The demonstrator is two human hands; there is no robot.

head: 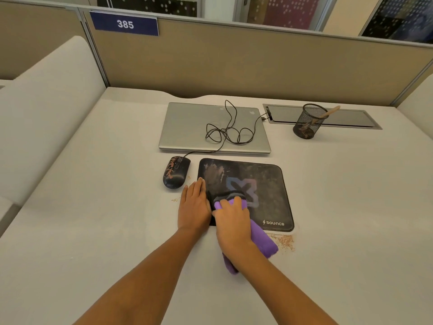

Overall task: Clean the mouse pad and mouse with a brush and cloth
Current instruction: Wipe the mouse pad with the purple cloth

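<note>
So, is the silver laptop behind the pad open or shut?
Shut: the silver laptop lies flat, lid down, the black mouse cable coiled on top.

Closed laptop (187, 127), mesh cup (304, 129)

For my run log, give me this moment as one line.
step: wipe pad | right hand: grips cloth on pad | left hand: flat at pad edge | mouse: smeared, not held

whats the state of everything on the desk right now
mouse pad, lying flat, smudged at far left
mouse, left of pad, streaked brown
purple cloth, bunched, on the pad
left hand, flat, pressing pad's left edge
right hand, fingers curled on the cloth
laptop, closed, mouse cable coiled on lid
mesh cup, upright, brush inside
crumbs, scattered by pad's near edge
</note>
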